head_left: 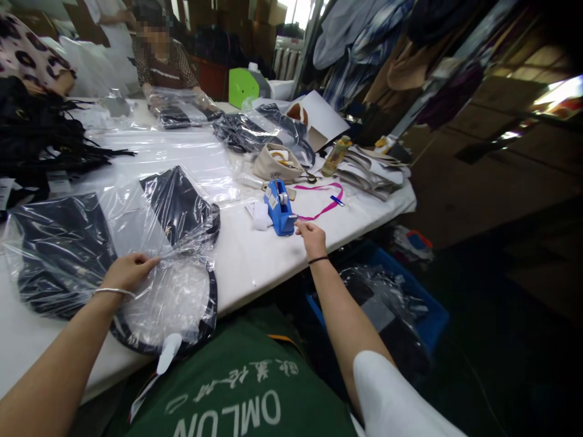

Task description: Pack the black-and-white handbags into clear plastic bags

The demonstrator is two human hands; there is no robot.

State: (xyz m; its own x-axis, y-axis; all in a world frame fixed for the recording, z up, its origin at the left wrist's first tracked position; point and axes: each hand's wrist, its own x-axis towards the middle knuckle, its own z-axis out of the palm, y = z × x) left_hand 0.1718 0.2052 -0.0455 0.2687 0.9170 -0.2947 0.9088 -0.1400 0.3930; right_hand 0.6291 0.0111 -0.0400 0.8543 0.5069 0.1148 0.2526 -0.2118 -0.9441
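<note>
White-covered table (243, 267) in cluttered workroom; co-worker (164, 71) across it at eleven o'clock. Black bag (64, 233) in clear plastic (130, 212) lies toward nine o'clock. Left hand (126, 273) rests on plastic; whether grip pinches film, cannot tell. Right hand (314, 240) at four o'clock side of blue tape dispenser (279, 212), grip closed, thumb and fingertip together; anything between too small to tell. Pink strap (324, 211) at dispenser's three o'clock. Blue crate (435, 326) below table edge, between four and five o'clock.
</note>
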